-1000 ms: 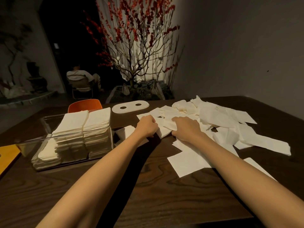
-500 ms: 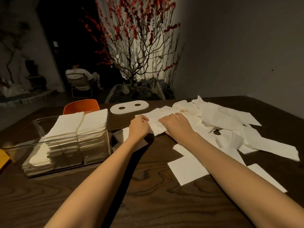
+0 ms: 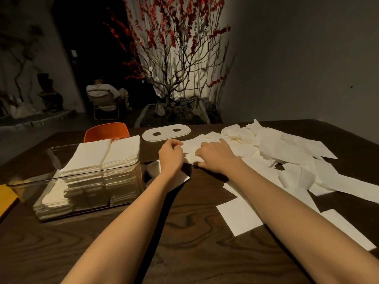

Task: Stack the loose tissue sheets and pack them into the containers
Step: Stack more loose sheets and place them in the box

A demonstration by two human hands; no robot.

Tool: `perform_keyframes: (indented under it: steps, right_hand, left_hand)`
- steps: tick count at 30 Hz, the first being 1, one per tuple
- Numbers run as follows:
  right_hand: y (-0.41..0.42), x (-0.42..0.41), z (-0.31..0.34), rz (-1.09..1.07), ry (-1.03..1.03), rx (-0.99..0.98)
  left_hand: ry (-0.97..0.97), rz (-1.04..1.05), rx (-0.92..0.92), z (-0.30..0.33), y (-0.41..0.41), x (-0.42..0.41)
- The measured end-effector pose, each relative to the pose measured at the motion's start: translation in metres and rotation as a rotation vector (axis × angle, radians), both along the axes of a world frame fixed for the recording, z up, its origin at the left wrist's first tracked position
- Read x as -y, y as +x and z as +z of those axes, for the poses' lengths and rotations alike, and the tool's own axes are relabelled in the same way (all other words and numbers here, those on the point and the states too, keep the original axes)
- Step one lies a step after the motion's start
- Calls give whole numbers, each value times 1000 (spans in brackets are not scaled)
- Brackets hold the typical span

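Two hands are working one sheet (image 3: pixel 190 149) near the middle of the surface (image 3: pixel 184 232), toward its far edge. My left hand (image 3: pixel 171 154) has its fingers curled onto the sheet's left edge in a pinch; my right hand (image 3: pixel 217 156) lies over the sheet with fingers bent, pressing and seemingly gripping its near edge — though I cannot tell how firm that hold is.

More loose tissue (image 3: pixel 287 152) sprawls from there to the right edge, overlapping and partly crumpled. At the left edge sits the clear container (image 3: pixel 30 183), already holding two neat stacks (image 3: pixel 106 154) that rise to its rim. A white lid (image 3: pixel 166 132) with two holes lies flat by the far edge.

My worry is the thin paper: pulling with both hands at once could tear it, and dragging it may snag neighbouring pieces and bring them along skewed. With the container this full, pushing another bundle in carelessly could topple or crease the stacks.
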State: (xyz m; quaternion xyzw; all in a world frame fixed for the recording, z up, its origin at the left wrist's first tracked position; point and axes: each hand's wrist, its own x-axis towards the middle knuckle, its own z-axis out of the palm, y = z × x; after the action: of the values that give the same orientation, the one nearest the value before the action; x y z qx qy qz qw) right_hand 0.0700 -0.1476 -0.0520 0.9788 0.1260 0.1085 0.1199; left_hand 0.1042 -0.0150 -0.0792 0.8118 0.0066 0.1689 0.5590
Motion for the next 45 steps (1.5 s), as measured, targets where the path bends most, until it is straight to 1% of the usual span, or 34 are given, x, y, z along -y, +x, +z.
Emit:
perform_keyframes:
  steps: [6, 10, 15, 17, 18, 20, 22, 23, 25, 27, 30, 31, 32, 33, 34, 35, 36, 37, 38, 39, 40, 41, 43, 45]
  right_hand:
    - [0, -7, -9, 12, 45, 100]
    - [0, -3, -11, 7, 143, 118]
    - [-15, 10, -4, 43, 500, 62]
    - [-19, 16, 2, 83, 700, 63]
    - [-21, 19, 6, 107, 806, 66]
    - [-30, 23, 19, 150, 991, 27]
    - [-41, 25, 31, 148, 1141, -117]
    - [-45, 28, 35, 122, 1168, -183]
    - [-44, 37, 33, 28, 1149, -292]
    - [-42, 43, 31, -68, 1083, -374]
    - [-39, 48, 24, -146, 1040, -431]
    - [-39, 49, 23, -158, 1051, -430]
    - [-37, 51, 21, -184, 1066, -423]
    - [-38, 51, 20, -200, 1072, -414]
    - [-38, 50, 20, -227, 1064, -404]
    - [-38, 50, 20, -242, 1059, -390]
    - [-37, 50, 20, -258, 1058, -379]
    - [-36, 49, 20, -254, 1060, -372]
    - [-37, 48, 21, -251, 1055, -383]
    - [-37, 48, 21, -241, 1049, -387]
    - [-37, 47, 22, -250, 1051, -386]
    - [-38, 47, 22, -261, 1056, -386]
    - [-42, 44, 25, -283, 1077, -401]
    - [-48, 44, 29, -274, 1138, -449]
  left_hand:
    - [-28, -12, 37, -1, -2, 0]
    - [-34, -8, 58, 1, -5, -5]
    - [-82, -84, 107, 3, -6, -8]
    - [-126, -137, 105, 5, -7, -9]
    - [-179, -172, 97, 7, -9, -9]
    - [-358, -255, 15, 13, -20, -7]
    - [-571, -360, -149, 17, -30, -4]
    - [-664, -415, -230, 18, -34, -3]
    - [-819, -534, -369, 21, -43, -5]
    - [-950, -624, -501, 23, -47, -9]
    - [-1015, -732, -582, 31, -53, -17]
    - [-978, -717, -601, 33, -55, -14]
    - [-862, -677, -557, 34, -57, -10]
    - [-642, -617, -443, 32, -57, -4]
    - [-385, -514, -276, 27, -56, 1]
    - [-144, -381, -47, 20, -53, 5]
    - [48, -288, 178, 16, -52, 7]
    - [187, -280, 332, 16, -51, 7]
    - [302, -329, 430, 13, -49, 6]
    - [398, -406, 478, 11, -49, 7]
    - [463, -481, 482, 8, -49, 9]
    - [498, -546, 444, 6, -50, 12]
    - [455, -645, 306, 5, -56, 18]
    - [314, -676, 193, 8, -61, 22]
